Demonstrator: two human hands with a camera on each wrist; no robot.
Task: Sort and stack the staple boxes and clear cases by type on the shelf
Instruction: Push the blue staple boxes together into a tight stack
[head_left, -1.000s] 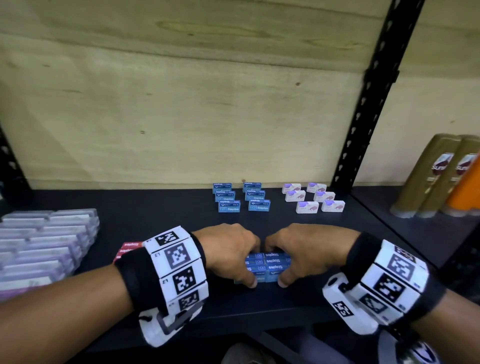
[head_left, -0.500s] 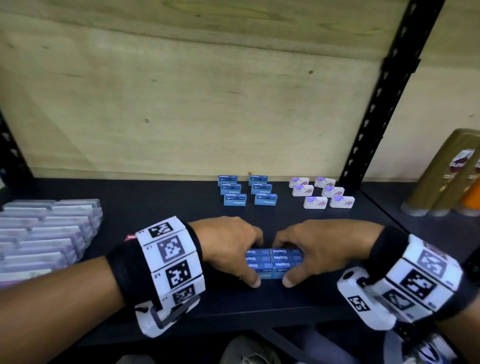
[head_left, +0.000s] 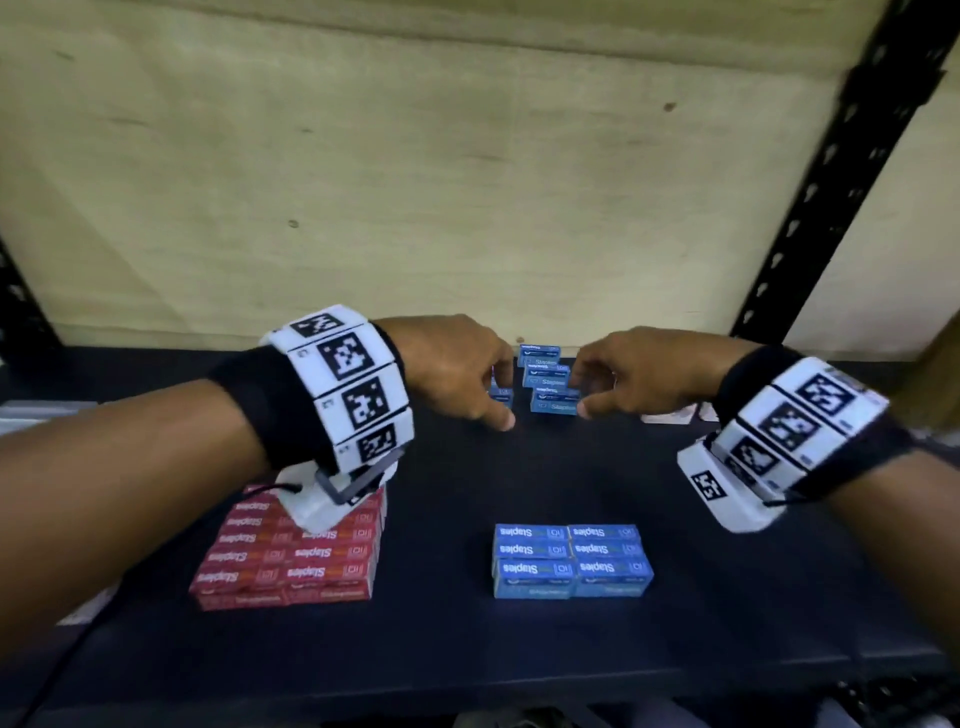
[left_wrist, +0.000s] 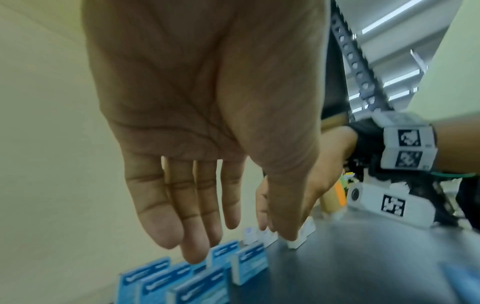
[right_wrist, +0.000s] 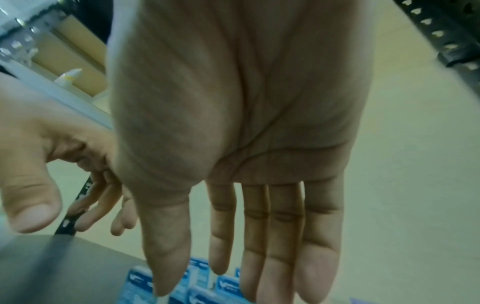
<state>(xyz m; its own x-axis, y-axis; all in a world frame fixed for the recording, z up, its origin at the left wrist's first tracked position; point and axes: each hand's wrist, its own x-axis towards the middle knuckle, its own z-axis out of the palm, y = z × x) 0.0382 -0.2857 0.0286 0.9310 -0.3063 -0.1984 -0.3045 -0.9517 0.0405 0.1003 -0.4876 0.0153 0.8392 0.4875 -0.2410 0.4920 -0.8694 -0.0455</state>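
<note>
Front of shelf (head_left: 467, 649): a block of blue staple boxes (head_left: 571, 561), stacked and squared, lay flat near the front edge with labels upward. Half a second earlier both hands had clasped this block; it now stood alone, untouched. To its left, well apart, sat a larger block of red staple boxes (head_left: 291, 561), partly hidden under the left wrist camera (head_left: 332, 493).

Middle ground: the left hand (head_left: 457, 374) and the right hand (head_left: 634, 379) had moved from the front block to the back of the shelf. Both held nothing. The wrist views showed the left hand (left_wrist: 207, 123) and the right hand (right_wrist: 233, 123) with palms down and fingers straight and relaxed, slightly spread, fingertips just above the small boxes.

Rear of shelf: a group of small blue staple boxes (head_left: 550, 384) stood in two rows by the back wall (head_left: 415, 182), one row between the two hands, the other mostly hidden behind the left hand. The left wrist view showed them upright (left_wrist: 197, 281). Whether any fingertip touched a box could not be told. Small white cases (left_wrist: 298, 236) stood to the right of the blue group, largely behind the right hand.
</note>
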